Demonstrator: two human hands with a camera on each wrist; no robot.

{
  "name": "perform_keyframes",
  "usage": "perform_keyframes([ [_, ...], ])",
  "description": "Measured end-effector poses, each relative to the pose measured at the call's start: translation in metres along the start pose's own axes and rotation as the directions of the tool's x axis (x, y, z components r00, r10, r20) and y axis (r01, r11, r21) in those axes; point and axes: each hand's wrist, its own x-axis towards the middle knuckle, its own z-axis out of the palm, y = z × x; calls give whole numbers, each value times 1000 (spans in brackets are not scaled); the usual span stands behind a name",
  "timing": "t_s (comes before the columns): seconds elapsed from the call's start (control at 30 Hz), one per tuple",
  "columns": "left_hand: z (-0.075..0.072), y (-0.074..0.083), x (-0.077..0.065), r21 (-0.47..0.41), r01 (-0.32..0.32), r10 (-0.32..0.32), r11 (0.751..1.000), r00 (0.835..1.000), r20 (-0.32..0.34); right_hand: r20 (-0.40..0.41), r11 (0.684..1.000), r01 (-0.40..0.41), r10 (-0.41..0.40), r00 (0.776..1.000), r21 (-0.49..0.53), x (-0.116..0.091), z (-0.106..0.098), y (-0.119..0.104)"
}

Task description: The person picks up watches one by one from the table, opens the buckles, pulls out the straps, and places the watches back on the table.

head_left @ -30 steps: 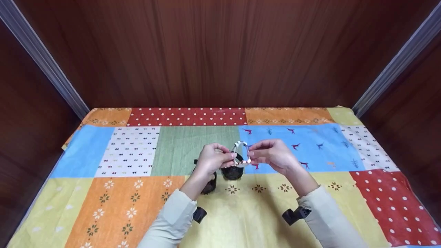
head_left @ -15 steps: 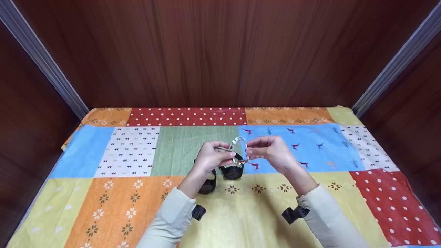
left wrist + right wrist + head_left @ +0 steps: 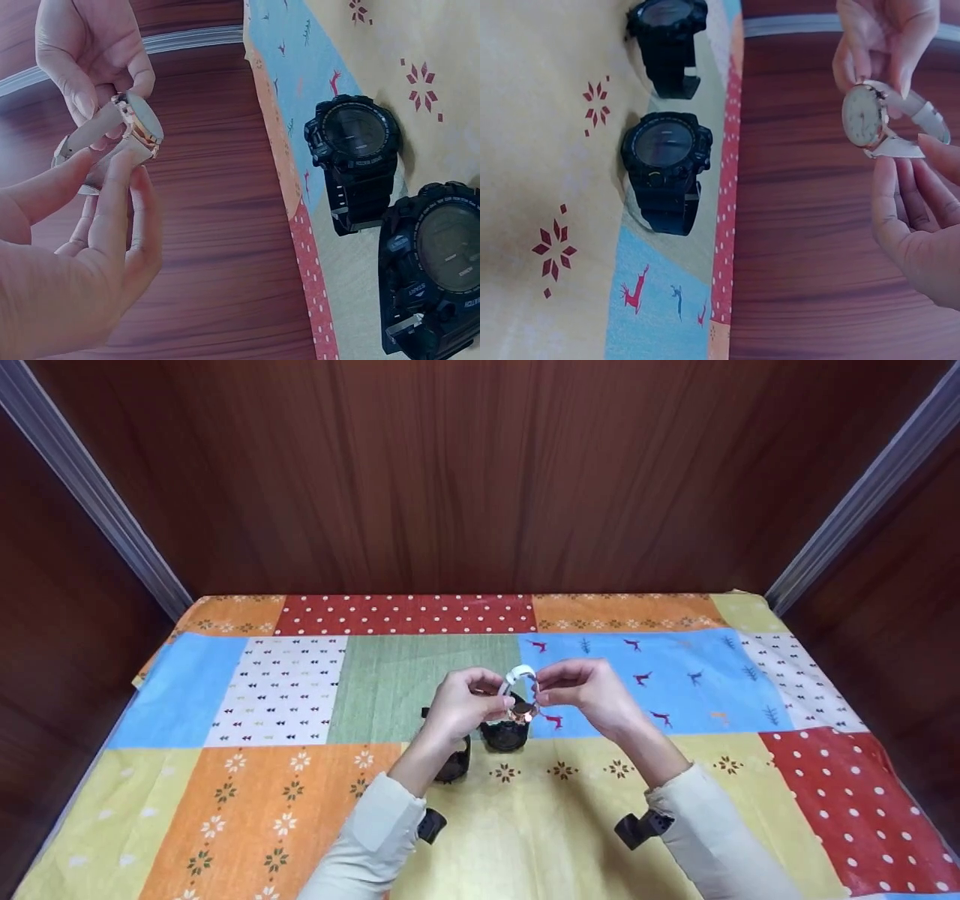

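Observation:
A wristwatch (image 3: 862, 116) with a white strap, a rose-gold case and a pale dial is held up above the table between both hands. Its strap is closed into a loop, with the white band (image 3: 520, 671) arching on top in the head view. My left hand (image 3: 461, 706) pinches one side of the strap between thumb and fingers. On the opposite side, my right hand (image 3: 589, 690) pinches the other part of the strap. The left wrist view shows the case (image 3: 142, 120) edge-on, its dial turned away from the left palm.
Two black digital watches stand on the patchwork tablecloth (image 3: 615, 825), one (image 3: 504, 736) beneath the held watch and another (image 3: 454, 766) partly hidden by my left wrist. Dark wood-grain panels (image 3: 480, 472) enclose the table at the back and sides.
Between my fingers the white-strapped watch has turned and tilted, so the broad white band now shows on top. Both hands have stayed nearly in place, and the black watches have not moved.

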Motion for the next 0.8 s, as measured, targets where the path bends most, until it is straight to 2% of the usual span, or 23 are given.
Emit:
perform_keyframes([
  [0.13,-1,-2,-1,72,-51,51,996,999,3,26,1000,8,-8,1000,0,0,0,2],
  [0.3,-2,-4,-2,200,-119,120,972,993,8,60,1000,12,-12,998,5,0,-2,5],
  [0.67,-1,-6,-3,306,-169,169,937,985,25,84,1000,5,-6,996,11,-1,-3,9],
  [0.8,-1,-7,-3,339,-166,165,926,986,32,76,1000,2,-3,997,16,-1,-3,8],
])
